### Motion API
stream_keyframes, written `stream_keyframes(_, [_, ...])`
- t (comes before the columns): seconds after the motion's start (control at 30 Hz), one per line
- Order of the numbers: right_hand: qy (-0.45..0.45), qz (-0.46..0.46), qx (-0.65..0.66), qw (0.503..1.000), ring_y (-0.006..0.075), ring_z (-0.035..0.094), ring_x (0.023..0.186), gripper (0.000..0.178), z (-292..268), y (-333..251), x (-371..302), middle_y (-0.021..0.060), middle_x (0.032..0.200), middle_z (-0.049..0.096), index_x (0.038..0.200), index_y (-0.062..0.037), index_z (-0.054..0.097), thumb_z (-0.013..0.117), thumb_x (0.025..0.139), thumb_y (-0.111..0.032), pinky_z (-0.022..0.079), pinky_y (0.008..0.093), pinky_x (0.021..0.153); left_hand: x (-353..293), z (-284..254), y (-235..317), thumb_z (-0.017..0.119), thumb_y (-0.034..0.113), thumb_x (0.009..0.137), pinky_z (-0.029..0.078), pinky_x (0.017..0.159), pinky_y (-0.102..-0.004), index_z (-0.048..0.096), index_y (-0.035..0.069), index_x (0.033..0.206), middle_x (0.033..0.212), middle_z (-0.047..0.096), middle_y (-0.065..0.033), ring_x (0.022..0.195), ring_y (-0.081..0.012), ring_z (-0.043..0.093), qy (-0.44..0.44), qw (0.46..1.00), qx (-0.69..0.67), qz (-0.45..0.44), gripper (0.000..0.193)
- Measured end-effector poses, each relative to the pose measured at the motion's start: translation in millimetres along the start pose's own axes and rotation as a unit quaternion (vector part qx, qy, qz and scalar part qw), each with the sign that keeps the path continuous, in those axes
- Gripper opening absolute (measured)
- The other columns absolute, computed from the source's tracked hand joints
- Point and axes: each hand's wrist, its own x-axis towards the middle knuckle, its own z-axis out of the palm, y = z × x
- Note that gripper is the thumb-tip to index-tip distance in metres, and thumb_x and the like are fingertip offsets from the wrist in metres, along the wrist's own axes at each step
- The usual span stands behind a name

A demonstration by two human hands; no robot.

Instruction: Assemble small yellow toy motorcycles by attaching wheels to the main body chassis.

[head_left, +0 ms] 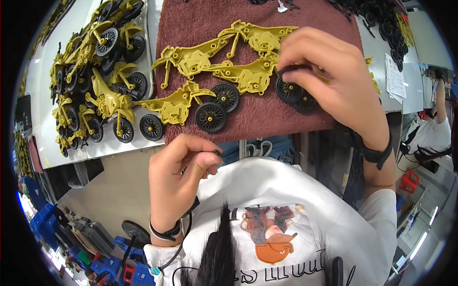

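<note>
Shell work: placing small black pieces in the open yellow half-shells (193, 63) seems the step in hand.
Right hand (330, 71): pinched round a dark part (295, 69), its form mostly hidden, over two black wheels (289, 90).
Left hand (176, 167): thumb and forefinger nearly together on a tiny black piece (218, 153), just off the near edge of the brown towel (262, 113).
Half-shells: at least four, hollow side up on the towel.
Next move: calls, I judge, for steady fingertips and a squarely seated piece.
Obstacles: right hand hides parts beneath it; loose wheels (211, 117) crowd the lowest shell.
Surroundings: heaped yellow motorbikes (110, 100) left; black parts (391, 35) and paper sheets (395, 81) right.
</note>
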Motion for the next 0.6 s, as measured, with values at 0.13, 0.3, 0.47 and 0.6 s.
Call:
stream_keyframes(0.13, [-0.031, -0.020, -0.041, 0.998, 0.0290, 0.063, 0.088, 0.017, 19, 3, 10, 0.0107, 0.101, 0.063, 0.090, 0.0002, 0.059, 0.067, 0.075, 0.002, 0.049, 0.0344, 0.072, 3, 12, -2, 0.063, 0.010, 0.093, 0.045, 0.054, -0.0221, 0.055, -0.004, 0.082, 0.067, 0.062, -0.0066, 0.057, -0.0093, 0.057, -0.044, 0.993, 0.111, 0.024, 0.019])
stream_keyframes(0.3, [-0.064, 0.020, -0.047, 0.997, 0.0308, 0.062, 0.090, 0.018, 19, -7, -2, 0.0110, 0.103, 0.063, 0.089, -0.0003, 0.059, 0.068, 0.073, 0.001, 0.049, 0.0354, 0.075, 20, 34, -9, 0.071, 0.009, 0.086, 0.040, 0.046, -0.0271, 0.056, 0.000, 0.078, 0.058, 0.055, -0.0085, 0.046, -0.0155, 0.051, 0.017, 0.948, 0.259, 0.186, 0.019])
stream_keyframes(0.47, [-0.064, 0.034, -0.052, 0.996, 0.0309, 0.062, 0.088, 0.019, 20, -10, -9, 0.0101, 0.100, 0.063, 0.090, -0.0012, 0.060, 0.069, 0.073, 0.000, 0.049, 0.0351, 0.074, 30, 50, -14, 0.073, 0.015, 0.084, 0.039, 0.042, -0.0337, 0.055, 0.004, 0.077, 0.059, 0.054, -0.0091, 0.045, -0.0252, 0.052, 0.078, 0.873, 0.409, 0.253, 0.022])
stream_keyframes(0.6, [-0.041, 0.012, -0.047, 0.998, 0.0273, 0.064, 0.087, 0.018, 16, -5, -8, 0.0088, 0.098, 0.064, 0.088, -0.0009, 0.063, 0.069, 0.072, 0.002, 0.050, 0.0336, 0.072, 35, 56, -15, 0.071, 0.018, 0.085, 0.040, 0.042, -0.0332, 0.053, 0.007, 0.077, 0.061, 0.053, -0.0062, 0.045, -0.0222, 0.053, 0.102, 0.848, 0.452, 0.256, 0.022])
